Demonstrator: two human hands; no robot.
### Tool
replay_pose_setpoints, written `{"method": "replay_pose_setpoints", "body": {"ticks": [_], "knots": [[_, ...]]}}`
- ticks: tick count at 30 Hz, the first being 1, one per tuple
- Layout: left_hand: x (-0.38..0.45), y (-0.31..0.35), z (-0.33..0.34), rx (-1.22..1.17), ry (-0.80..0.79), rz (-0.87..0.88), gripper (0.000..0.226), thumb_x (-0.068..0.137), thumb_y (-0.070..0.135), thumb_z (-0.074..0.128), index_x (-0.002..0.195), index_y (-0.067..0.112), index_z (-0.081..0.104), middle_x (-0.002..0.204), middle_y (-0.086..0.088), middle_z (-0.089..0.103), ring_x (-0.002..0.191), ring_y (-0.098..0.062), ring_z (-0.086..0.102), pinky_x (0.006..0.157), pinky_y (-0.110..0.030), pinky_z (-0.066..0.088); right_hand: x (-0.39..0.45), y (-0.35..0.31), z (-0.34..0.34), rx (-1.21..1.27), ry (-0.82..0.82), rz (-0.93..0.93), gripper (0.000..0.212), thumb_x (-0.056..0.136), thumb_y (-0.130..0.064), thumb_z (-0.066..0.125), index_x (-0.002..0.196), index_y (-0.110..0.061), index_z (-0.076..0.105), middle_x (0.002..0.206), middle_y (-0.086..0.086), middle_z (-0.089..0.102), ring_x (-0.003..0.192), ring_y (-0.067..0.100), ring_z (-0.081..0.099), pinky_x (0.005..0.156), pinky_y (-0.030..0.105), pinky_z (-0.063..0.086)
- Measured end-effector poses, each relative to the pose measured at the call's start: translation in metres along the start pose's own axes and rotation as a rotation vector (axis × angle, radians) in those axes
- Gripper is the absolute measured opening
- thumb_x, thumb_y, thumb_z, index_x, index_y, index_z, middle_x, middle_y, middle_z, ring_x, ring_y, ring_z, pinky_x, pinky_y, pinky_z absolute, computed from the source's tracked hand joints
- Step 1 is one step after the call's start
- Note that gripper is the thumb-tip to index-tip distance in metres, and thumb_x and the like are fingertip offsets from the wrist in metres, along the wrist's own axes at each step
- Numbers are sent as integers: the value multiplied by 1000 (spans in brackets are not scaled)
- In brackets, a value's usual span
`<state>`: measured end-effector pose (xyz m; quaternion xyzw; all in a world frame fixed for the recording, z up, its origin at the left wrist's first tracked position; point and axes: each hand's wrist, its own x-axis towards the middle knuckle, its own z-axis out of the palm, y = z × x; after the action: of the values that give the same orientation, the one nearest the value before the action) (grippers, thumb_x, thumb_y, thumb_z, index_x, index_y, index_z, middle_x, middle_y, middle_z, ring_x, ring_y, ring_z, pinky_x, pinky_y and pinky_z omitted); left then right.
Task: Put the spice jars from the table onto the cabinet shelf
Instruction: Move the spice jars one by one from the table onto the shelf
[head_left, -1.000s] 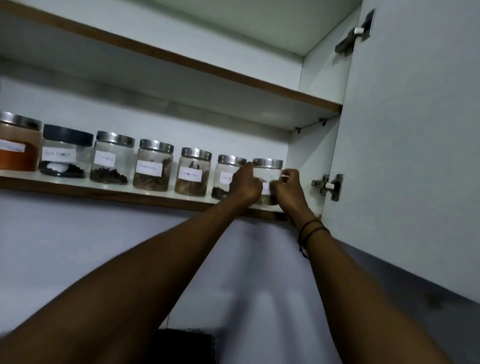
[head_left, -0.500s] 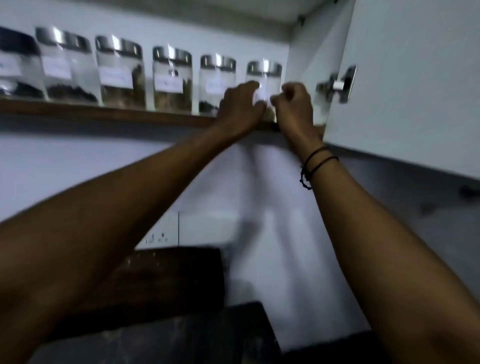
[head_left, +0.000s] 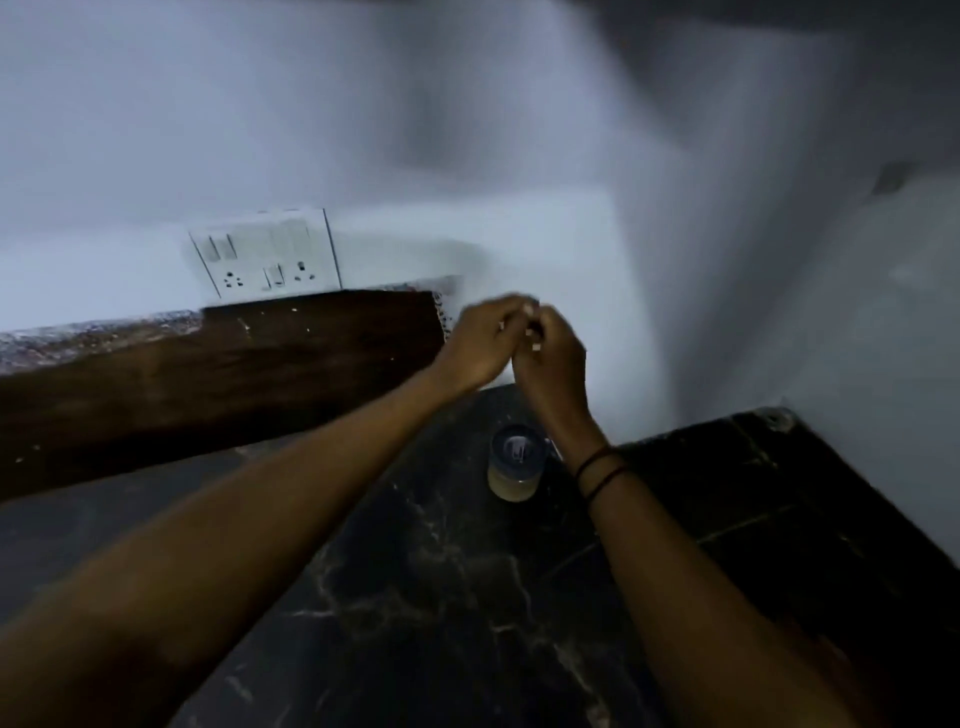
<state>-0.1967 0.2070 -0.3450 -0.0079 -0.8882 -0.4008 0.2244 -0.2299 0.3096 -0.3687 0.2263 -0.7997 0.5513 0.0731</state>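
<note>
On the dark, white-veined stone table (head_left: 467, 597), one squat glass spice jar (head_left: 515, 470) with a shiny round lid waits, presumably next for the shelf, just beside the right wrist, while beyond it the left hand (head_left: 483, 343) and right hand (head_left: 553, 358) meet, fingers curled, apparently holding nothing, near the wall's smooth switch plate (head_left: 265, 254).

I can't read any text here. The spice jar (head_left: 514, 464) on the dark marbled table (head_left: 447, 597) has a dark mark on its lid, too blurred to make out. The switch and socket plate (head_left: 266, 254) on the wall carries no lettering I can see. No labels, brands or numbers legible.
</note>
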Motion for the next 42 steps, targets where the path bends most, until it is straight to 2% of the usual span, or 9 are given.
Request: {"method": "replay_pose_setpoints", "body": {"ticks": [6, 8, 10, 13, 18, 24, 29, 34, 42], "knots": [[-45, -77, 65, 160, -411, -191, 25, 101, 8, 48, 113, -1, 67, 115, -22, 69, 108, -35, 65, 93, -41, 50, -50, 97, 24, -344, -303, 248, 34, 88, -12, 59, 121, -6, 58, 118, 19, 59, 110, 37, 58, 89, 36, 47], [-47, -93, 79, 223, -503, -199, 27, 100, 8, 49, 119, -3, 64, 128, -23, 62, 122, -37, 56, 103, -40, 41, -61, 114, 28, -442, -329, 244, 38, 87, -18, 61, 123, -6, 58, 125, 20, 55, 114, 38, 54, 97, 43, 48], [-50, -104, 92, 313, -562, -280, 45, 104, 17, 44, 146, 0, 42, 156, -20, 37, 147, -33, 30, 117, -35, 23, -70, 127, 32, -517, -334, 220, 42, 86, -22, 61, 124, -4, 58, 132, 22, 49, 118, 39, 51, 102, 47, 44], [-54, -116, 108, 283, -606, -410, 59, 106, 20, 39, 157, 2, 14, 166, -15, 10, 153, -29, 13, 122, -33, 14, -79, 141, 39, -538, -337, 274, 50, 87, -29, 61, 132, -10, 51, 144, 22, 37, 128, 40, 42, 106, 48, 41], [-65, -127, 116, 147, -523, -467, 69, 99, 11, 54, 156, 3, 16, 164, -17, 18, 151, -29, 21, 121, -30, 18, -99, 163, 50, -465, -359, 292, 83, 82, -34, 73, 150, -18, 28, 157, 23, 13, 141, 42, 27, 110, 48, 39], [-76, -115, 106, -90, -254, -610, 47, 101, 14, 50, 147, 6, 42, 149, -15, 47, 138, -29, 44, 116, -38, 35, -91, 158, 42, -169, -169, 293, 54, 80, -30, 75, 124, -12, 50, 128, 11, 50, 116, 27, 53, 97, 41, 50], [-76, -103, 81, -256, -11, -642, 35, 104, 21, 44, 98, -4, 68, 94, -24, 68, 82, -24, 60, 83, -44, 52, -89, 143, 25, 62, -139, 290, 65, 74, -17, 76, 132, -18, 48, 131, 4, 48, 116, 15, 50, 88, 10, 43], [-79, -84, 56, -407, -11, -564, 25, 95, 22, 64, 72, 14, 61, 69, -7, 62, 66, -18, 57, 64, -33, 47, -85, 122, 7, 604, -2, 408, 47, 85, -9, 53, 131, -19, 48, 123, 9, 60, 107, 25, 62, 84, 36, 57], [-90, -42, 13, -722, -106, -529, 38, 86, 51, 67, 96, 16, 71, 98, -13, 75, 90, -24, 72, 83, -44, 57, -71, 51, -8, 933, -20, 417, 29, 100, -12, 35, 123, -6, 51, 104, 13, 66, 89, 28, 65, 75, 38, 54]]}}
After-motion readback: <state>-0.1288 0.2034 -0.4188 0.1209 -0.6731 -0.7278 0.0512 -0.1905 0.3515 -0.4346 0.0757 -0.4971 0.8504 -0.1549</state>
